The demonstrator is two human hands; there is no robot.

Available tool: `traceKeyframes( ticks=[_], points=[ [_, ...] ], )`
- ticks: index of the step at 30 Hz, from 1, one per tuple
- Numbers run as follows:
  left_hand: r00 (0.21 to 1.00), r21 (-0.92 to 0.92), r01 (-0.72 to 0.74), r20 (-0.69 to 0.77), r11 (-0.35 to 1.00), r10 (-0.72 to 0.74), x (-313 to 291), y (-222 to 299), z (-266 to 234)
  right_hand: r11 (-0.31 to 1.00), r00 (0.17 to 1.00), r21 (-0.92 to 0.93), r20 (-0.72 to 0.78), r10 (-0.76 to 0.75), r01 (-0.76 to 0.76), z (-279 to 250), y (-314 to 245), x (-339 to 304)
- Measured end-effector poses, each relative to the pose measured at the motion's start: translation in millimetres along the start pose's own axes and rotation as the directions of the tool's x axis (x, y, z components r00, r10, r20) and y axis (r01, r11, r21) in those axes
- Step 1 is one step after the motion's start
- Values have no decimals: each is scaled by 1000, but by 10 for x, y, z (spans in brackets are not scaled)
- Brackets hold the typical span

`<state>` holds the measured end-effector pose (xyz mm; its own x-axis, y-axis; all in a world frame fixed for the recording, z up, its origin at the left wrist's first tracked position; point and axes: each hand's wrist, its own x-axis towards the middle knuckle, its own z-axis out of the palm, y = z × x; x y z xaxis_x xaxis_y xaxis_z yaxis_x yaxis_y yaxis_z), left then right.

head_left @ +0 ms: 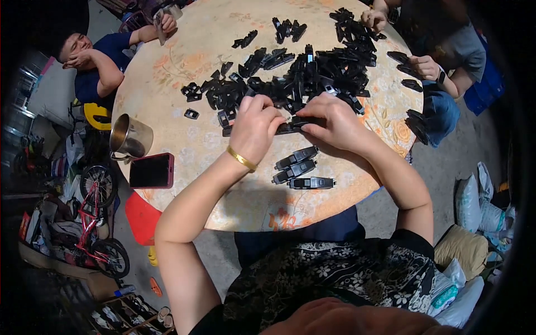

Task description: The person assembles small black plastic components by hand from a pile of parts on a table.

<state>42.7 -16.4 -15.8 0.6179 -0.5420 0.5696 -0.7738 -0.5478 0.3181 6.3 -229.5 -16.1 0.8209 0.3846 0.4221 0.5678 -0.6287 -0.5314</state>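
My left hand [258,124], with a gold band at its wrist, has its thumb and fingers pinched at the near edge of the pile; what is between the fingertips is too small to make out. Beside it, my right hand [334,120] closes its thumb and fingers on a long black plastic piece [289,128] lying low over the table. The far ends of both hands' fingers are partly hidden among the black plastic parts [312,72]. Nearer to me lie three similar long black pieces, the closest being a black piece with a shiny middle [311,183].
On the round table's patterned cloth [184,128] stand a metal mug [132,137] and a dark-screened phone in a red case [152,171]. At the right, a co-worker's hand [427,68] touches separate black pieces. Another person at the left holds a phone [161,28].
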Motion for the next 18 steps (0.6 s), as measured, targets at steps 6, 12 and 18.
traceKeyframes(
  ticks=[6, 12, 18],
  points=[
    [980, -56, 0, 199, 998, 11, -99, -20, -137, 996, 997, -82, 78, 23, -17, -179, -67, 14],
    [981, -176, 40, 194, 984, -5, -85, 7, -25, 991, 989, 44, 74, -131, 128, -66, 70, 56],
    [954, -235, 30, 296, 972, 42, -63, 41, -58, 985, 981, 159, 168, -93, 67, -74, 79, 31]
  ],
)
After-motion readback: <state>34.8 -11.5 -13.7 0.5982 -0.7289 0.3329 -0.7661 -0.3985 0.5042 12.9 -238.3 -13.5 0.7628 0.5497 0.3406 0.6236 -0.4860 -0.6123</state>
